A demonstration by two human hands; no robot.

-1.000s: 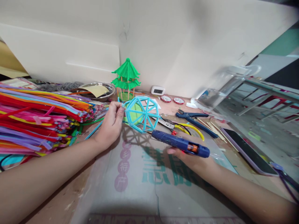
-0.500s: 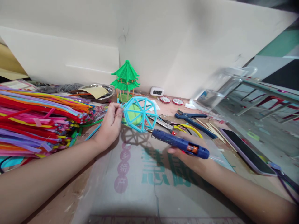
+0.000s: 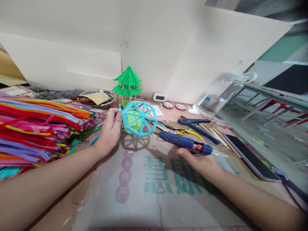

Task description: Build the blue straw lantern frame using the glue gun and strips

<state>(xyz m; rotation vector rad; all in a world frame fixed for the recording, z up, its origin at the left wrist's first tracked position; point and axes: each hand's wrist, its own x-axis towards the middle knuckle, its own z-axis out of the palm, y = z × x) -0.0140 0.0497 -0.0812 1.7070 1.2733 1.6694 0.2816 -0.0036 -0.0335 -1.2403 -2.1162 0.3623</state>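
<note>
Between thumb and fingers, my left hand (image 3: pixel 110 131) pinches the left edge of a light blue wheel-shaped frame (image 3: pixel 141 115) with spokes, held up over the cardboard. A flat green piece (image 3: pixel 133 121) shows through its spokes. My right hand (image 3: pixel 196 158) is wrapped round a blue hot glue gun (image 3: pixel 184 141), with a clear glue stick (image 3: pixel 220 154) poking out of its back end. The gun's metal nozzle points left, close to the frame's lower right rim; whether they touch I cannot tell. Behind the frame stands a green two-tiered pagoda model (image 3: pixel 128 81) on thin wooden posts.
Bundles of colourful pipe cleaners (image 3: pixel 40 128) fill the left side, near a metal bowl (image 3: pixel 106 98). Towards the right lie blue-handled cutters (image 3: pixel 199 123), wooden sticks (image 3: pixel 220 138) and a phone (image 3: pixel 251 157). A white timer (image 3: pixel 159 96) and a clear water jug (image 3: pixel 218 93) stand at the back.
The camera view has shifted slightly. The glue gun is more level, and its nozzle has moved a little away from the frame's bottom rim, towards the right. Both hands keep their hold.
</note>
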